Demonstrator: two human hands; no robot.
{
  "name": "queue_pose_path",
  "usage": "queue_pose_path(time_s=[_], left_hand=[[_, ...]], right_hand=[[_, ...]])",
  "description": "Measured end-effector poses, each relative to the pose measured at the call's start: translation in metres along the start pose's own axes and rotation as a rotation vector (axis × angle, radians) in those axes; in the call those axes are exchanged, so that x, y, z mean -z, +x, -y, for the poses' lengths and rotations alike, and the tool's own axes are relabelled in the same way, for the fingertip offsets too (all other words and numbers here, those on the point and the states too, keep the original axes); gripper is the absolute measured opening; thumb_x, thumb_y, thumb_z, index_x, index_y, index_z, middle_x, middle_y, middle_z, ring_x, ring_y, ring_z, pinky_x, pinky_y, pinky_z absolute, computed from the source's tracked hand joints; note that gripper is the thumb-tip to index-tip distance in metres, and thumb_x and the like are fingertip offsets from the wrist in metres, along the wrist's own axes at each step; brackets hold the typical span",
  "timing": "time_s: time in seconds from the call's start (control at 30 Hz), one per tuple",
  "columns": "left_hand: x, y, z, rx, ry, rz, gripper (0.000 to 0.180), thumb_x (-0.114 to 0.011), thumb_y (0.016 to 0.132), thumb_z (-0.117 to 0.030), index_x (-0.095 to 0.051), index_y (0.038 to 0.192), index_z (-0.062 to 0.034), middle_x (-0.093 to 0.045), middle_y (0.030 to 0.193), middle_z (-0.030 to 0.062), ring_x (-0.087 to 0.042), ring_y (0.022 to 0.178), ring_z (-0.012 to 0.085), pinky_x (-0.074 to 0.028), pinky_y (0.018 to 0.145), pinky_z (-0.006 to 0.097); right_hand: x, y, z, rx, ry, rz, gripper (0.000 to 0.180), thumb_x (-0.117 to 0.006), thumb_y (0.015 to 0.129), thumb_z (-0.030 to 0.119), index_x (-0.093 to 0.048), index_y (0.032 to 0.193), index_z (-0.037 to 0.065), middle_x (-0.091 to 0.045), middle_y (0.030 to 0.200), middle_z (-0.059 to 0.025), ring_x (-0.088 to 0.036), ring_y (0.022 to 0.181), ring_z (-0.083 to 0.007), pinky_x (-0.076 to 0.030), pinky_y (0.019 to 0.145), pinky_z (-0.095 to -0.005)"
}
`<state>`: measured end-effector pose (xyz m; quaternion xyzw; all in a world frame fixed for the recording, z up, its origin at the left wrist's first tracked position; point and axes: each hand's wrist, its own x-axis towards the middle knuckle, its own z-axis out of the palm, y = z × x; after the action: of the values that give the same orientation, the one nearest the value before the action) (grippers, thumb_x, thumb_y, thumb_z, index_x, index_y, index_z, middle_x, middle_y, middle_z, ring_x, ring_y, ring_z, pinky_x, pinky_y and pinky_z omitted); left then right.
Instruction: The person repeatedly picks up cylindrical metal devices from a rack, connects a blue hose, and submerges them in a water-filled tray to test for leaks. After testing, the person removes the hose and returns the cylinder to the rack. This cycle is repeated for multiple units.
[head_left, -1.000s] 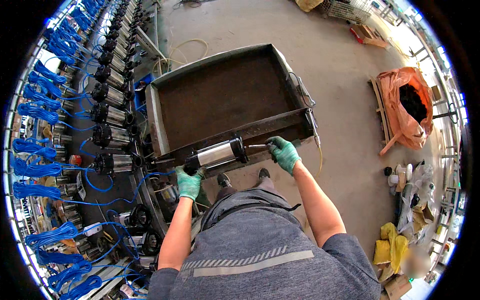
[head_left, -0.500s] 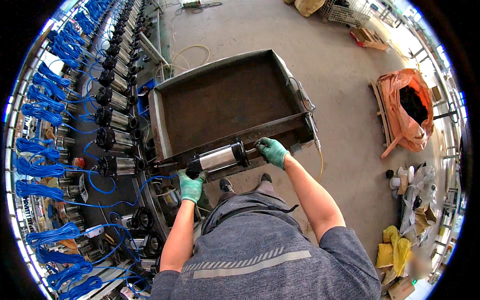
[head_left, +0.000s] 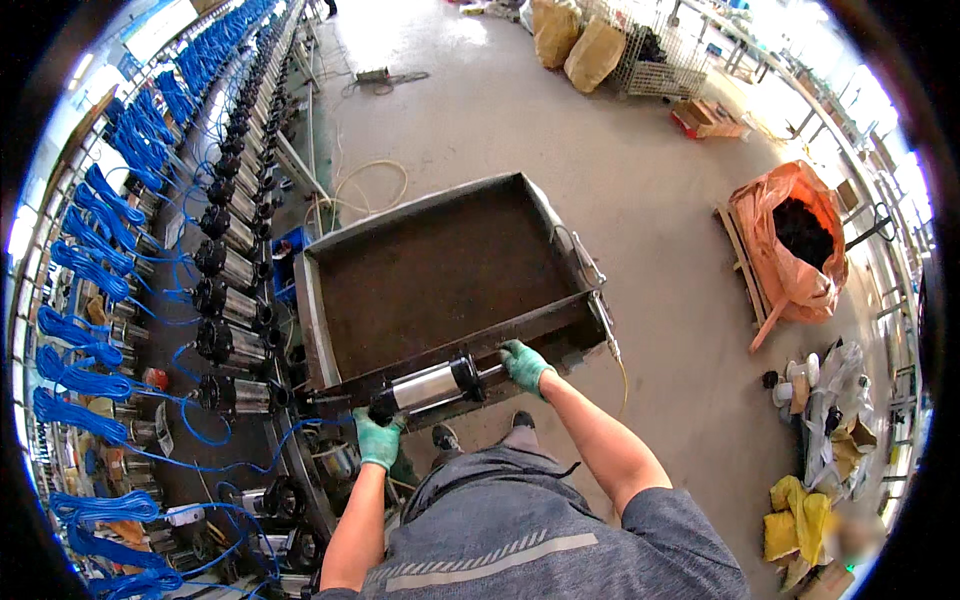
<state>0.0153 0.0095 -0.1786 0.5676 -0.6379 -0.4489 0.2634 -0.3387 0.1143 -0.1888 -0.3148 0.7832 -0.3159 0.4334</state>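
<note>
1. The left hand [head_left: 377, 440] curls against the pump's dark left end; how tightly cannot be told. The right hand [head_left: 524, 366] closes around its shaft [head_left: 490, 372].
2. The pump [head_left: 428, 386] lies sideways at the tank's near edge; whether it touches is unclear.
3. The step seems to be two-handed handling; the next move likely calls for even support and slack in the blue cable [head_left: 235, 469].
4. Beyond lies the tank [head_left: 420, 210]; similar pumps [head_left: 232, 345] line the left.
</note>
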Motion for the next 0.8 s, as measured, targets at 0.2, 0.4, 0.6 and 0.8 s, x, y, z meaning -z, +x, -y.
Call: queue_pose_path(time_s=[0.2, 0.4, 0.6, 0.8], left_hand=[[0.002, -0.002, 0.005, -0.005, 0.009, -0.004, 0.066, -0.095, 0.072, -0.023, -0.054, 0.12, -0.002, -0.066, 0.111, 0.0108, -0.062, 0.099, 0.0238, -0.051, 0.094, 0.038], [0.003, -0.002, -0.01, 0.001, 0.003, 0.016, 0.075, -0.096, 0.071, -0.031, -0.052, 0.124, -0.0006, -0.065, 0.118, 0.0148, -0.063, 0.105, 0.0279, -0.051, 0.098, 0.04], [0.0, -0.006, -0.039, 0.029, 0.053, 0.027, 0.072, -0.096, 0.071, -0.03, -0.052, 0.12, -0.0009, -0.066, 0.116, 0.0149, -0.065, 0.103, 0.0272, -0.052, 0.094, 0.04], [0.001, -0.003, 0.002, -0.015, 0.068, -0.035, 0.071, -0.096, 0.071, -0.029, -0.052, 0.12, -0.0008, -0.066, 0.113, 0.0143, -0.065, 0.101, 0.0269, -0.053, 0.092, 0.04]], right_hand=[[0.038, -0.01, 0.007, -0.221, 0.606, 0.524, 0.035, -0.063, 0.103, 0.037, -0.064, 0.119, 0.006, -0.07, 0.092, -0.0069, -0.071, 0.077, -0.0214, -0.059, 0.066, -0.0355], [0.031, 0.001, 0.018, -0.259, 0.199, 0.332, 0.05, -0.056, 0.104, 0.051, -0.065, 0.08, 0.008, -0.053, 0.064, -0.0027, -0.05, 0.052, -0.0166, -0.04, 0.049, -0.0349], [0.02, 0.012, -0.02, 0.112, -0.098, 0.143, 0.029, -0.066, 0.091, 0.012, -0.066, 0.119, 0.005, -0.063, 0.13, -0.0162, -0.064, 0.112, -0.0352, -0.055, 0.095, -0.0424], [0.035, -0.009, 0.001, 0.346, -0.249, 0.229, 0.034, -0.06, 0.102, 0.024, -0.064, 0.131, 0.008, -0.072, 0.111, -0.0112, -0.069, 0.099, -0.0261, -0.056, 0.085, -0.0385]])
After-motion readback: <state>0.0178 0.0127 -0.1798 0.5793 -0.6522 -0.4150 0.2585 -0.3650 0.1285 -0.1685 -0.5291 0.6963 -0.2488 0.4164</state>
